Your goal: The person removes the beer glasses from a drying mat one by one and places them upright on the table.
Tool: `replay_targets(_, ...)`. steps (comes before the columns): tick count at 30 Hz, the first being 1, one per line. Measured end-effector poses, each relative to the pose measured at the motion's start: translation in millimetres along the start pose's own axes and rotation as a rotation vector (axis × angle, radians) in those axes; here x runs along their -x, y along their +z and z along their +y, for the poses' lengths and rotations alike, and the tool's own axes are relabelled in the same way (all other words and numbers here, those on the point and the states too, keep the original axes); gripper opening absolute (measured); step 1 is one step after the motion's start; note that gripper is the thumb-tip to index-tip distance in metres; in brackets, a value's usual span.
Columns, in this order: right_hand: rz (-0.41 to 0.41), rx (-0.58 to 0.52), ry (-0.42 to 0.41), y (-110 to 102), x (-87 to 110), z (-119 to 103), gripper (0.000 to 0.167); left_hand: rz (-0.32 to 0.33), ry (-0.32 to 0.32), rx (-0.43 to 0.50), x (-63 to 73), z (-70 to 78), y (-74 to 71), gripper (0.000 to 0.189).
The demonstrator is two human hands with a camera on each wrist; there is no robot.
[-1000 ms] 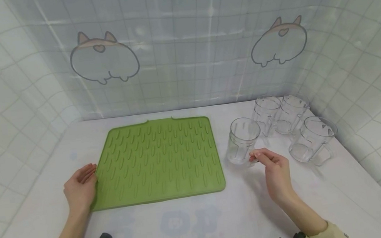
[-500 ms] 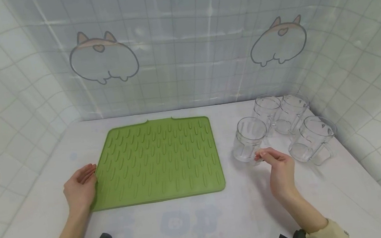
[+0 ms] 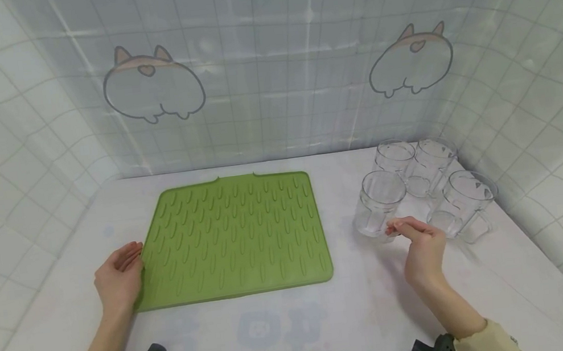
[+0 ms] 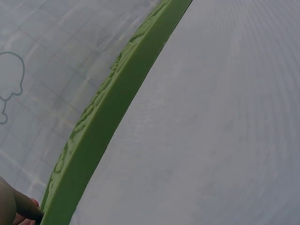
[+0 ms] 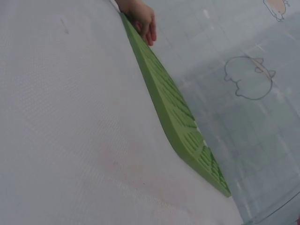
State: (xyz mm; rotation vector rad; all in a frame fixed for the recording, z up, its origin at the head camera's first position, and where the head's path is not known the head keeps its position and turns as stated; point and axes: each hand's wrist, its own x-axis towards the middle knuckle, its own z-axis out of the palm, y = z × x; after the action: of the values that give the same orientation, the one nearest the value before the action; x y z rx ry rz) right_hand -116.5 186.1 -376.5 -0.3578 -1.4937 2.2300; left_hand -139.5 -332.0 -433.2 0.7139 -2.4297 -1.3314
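My right hand (image 3: 423, 249) pinches the handle of a clear glass mug (image 3: 378, 202) between thumb and fingers, right of the green mat in the head view. The mug stands upright, rim up. My left hand (image 3: 119, 277) rests at the left edge of the green ridged drying mat (image 3: 236, 237), fingers loosely bent beside its rim. In the left wrist view a few fingertips (image 4: 33, 213) show at the mat's side, low in the corner. The right wrist view has the mat (image 5: 164, 103) with the left hand (image 5: 142, 19) at its far end.
Several more clear mugs stand at the back right: one mug (image 3: 393, 158) behind the held one, another mug (image 3: 428, 174) beside it, and a third mug (image 3: 462, 205) further right. Tiled-pattern curtain walls (image 3: 287, 83) enclose the white table (image 3: 279, 347) on three sides.
My right hand has moved rightward with the mug, away from the mat and closer to the other mugs. My left hand and the mat have stayed in place.
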Motion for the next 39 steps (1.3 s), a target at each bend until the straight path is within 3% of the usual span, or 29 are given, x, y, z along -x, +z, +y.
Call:
replay_targets(9,0.084,-0.061,-0.016,-3.1,-5.9,2.0,0.038,0.006,-0.004,-0.022,-0.4,-0.1,1.3,0.044)
replay_targets(20,0.149,-0.2,-0.124,-7.6,-10.9,4.0,0.035,0.002,-0.012,-0.025,1.7,1.8,1.8,0.046)
replay_targets(39,0.247,-0.338,-0.246,-12.7,-21.1,13.3,0.038,-0.001,-0.015,-0.008,1.3,4.0,-0.3,0.05)
